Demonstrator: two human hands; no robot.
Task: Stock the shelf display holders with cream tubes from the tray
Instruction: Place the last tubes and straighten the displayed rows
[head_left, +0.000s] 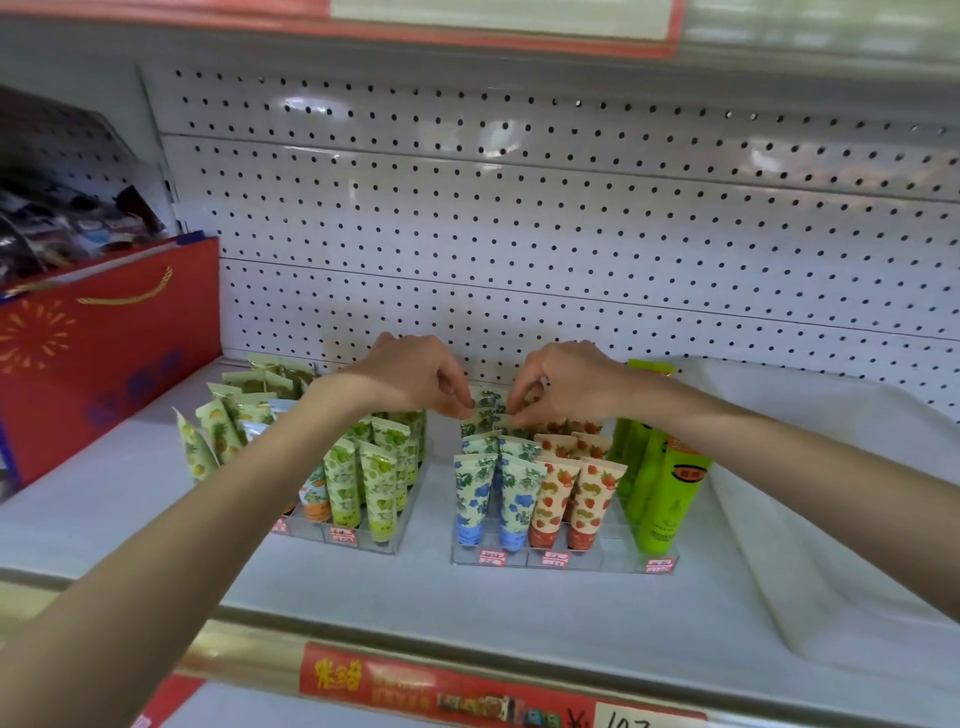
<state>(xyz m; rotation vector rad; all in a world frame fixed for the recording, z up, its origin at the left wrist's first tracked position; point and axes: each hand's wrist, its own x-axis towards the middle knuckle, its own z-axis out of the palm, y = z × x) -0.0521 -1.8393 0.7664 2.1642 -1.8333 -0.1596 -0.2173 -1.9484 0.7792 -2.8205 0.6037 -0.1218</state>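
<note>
Backdrop: white pegboard (519, 234) over a pale shelf (363, 597), red gift bag (104, 364) off at 9 o'clock.
Holders: two clear ones, left holder (363, 545) and right holder (613, 564), mostly full already.
Tube: blue-flower cream tube (488, 404), back of right holder's left-hand row, 12 o'clock from its matching blue-flower tubes (475, 493).
Left hand (410, 379): fingertips pinching the crimped top from 9 o'clock.
Right hand (566, 382): same pinch from 3 o'clock, equally close.
Axis: roughly upright, crimp up at 12, cap end down at 6 and hidden.
Next: probably just a straight push down, keeping it vertical.
</note>
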